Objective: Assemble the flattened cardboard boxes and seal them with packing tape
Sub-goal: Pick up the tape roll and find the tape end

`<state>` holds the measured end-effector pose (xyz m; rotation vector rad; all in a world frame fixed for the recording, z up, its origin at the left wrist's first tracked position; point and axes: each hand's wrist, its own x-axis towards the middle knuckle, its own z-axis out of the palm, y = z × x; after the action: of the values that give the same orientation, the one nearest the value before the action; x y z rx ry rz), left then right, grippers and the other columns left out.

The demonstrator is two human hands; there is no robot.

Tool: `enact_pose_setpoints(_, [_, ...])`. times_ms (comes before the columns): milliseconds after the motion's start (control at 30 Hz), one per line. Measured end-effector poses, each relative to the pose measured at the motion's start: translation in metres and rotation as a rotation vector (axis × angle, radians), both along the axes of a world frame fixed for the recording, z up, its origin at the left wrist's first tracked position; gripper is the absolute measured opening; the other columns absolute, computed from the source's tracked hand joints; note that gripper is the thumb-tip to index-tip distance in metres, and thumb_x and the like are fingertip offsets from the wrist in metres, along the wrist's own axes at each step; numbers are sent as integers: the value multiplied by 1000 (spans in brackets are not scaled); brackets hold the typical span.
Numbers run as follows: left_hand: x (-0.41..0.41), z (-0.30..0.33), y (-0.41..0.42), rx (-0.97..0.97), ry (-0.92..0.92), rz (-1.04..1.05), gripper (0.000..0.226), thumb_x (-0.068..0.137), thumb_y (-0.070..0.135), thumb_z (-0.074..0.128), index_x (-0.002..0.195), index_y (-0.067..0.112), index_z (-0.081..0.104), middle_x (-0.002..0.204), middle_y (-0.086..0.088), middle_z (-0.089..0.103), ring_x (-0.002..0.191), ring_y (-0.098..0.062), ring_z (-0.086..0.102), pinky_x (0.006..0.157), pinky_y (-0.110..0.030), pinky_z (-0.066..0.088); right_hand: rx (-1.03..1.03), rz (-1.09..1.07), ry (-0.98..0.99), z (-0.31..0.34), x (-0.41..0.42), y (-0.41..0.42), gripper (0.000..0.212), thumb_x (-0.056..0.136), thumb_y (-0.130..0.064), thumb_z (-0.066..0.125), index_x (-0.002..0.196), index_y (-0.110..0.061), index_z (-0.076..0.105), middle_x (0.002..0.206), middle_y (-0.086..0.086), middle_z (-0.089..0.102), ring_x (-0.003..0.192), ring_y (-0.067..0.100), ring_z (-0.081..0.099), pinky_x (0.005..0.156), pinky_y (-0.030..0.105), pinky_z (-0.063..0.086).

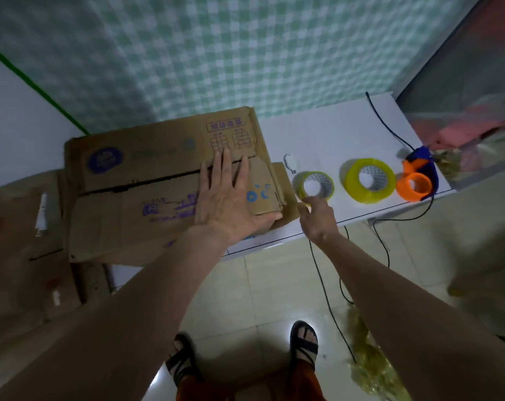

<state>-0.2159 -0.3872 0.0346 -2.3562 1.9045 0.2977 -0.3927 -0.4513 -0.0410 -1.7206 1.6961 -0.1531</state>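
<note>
My left hand [228, 198] presses flat, fingers straight, on the brown printed cardboard box [147, 180] at centre frame; my right hand [317, 218], grip loosely curled and holding nothing, reaches the small yellowish tape roll [314, 186]; sealing comes next, I judge

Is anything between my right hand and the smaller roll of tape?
Nothing visible. The right hand is just in front of the smaller yellowish packing tape roll, its fingertips at the roll's near edge on the white table.

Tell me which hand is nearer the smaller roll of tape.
The right hand. It reaches just below the smaller roll of tape, its fingertips at the roll's near edge. The left hand lies flat on the cardboard box, farther to the roll's left.
</note>
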Motion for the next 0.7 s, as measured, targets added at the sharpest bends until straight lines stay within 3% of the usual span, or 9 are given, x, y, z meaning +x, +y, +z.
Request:
enact_pose_setpoints(100, [0,-6,0,-28,-50,1,124,61,94,18,152,16,-13,160,-14,-17,147,-28,-16,119,-50,-6,-34,193,168,-29,-2,-19,37,100,-26,41,126,-4,55,150,16,30,138,34,25,108,36,21])
enact_pose_setpoints(200, [4,-10,3,-87,-49,-8,127,58,96,14,153,15,-8,161,-15,-9,149,-27,-9,120,-49,-4,-9,241,278,-56,-1,-34,39,99,-33,42,124,-9,59,156,12,16,143,34,9,111,42,22])
enact_pose_setpoints(333, [2,-14,6,-129,-50,-21,130,55,96,12,154,13,3,161,-16,3,149,-28,2,121,-46,-3,41,265,414,-82,-3,-43,44,96,-34,45,136,-14,48,156,10,12,144,33,3,113,46,20])
enact_pose_setpoints(433, [1,-14,5,-131,-41,-12,129,54,95,11,154,14,4,161,-16,3,150,-27,3,121,-44,-5,26,279,491,-88,-8,-47,45,95,-20,45,139,-15,42,152,5,23,142,28,12,113,46,19])
enact_pose_setpoints(567, [1,-11,3,-138,-15,-7,127,56,94,14,154,15,5,161,-15,3,150,-26,3,121,-42,-4,-10,122,219,-74,-12,-49,31,93,-10,48,121,-2,58,132,13,51,122,32,46,93,36,40])
enact_pose_setpoints(700, [-4,-7,3,-75,21,11,129,54,96,17,154,17,3,162,-15,-2,150,-26,-2,121,-43,-3,-68,-96,-101,-27,-21,-38,18,88,-11,61,95,2,72,106,20,66,100,34,59,82,31,41])
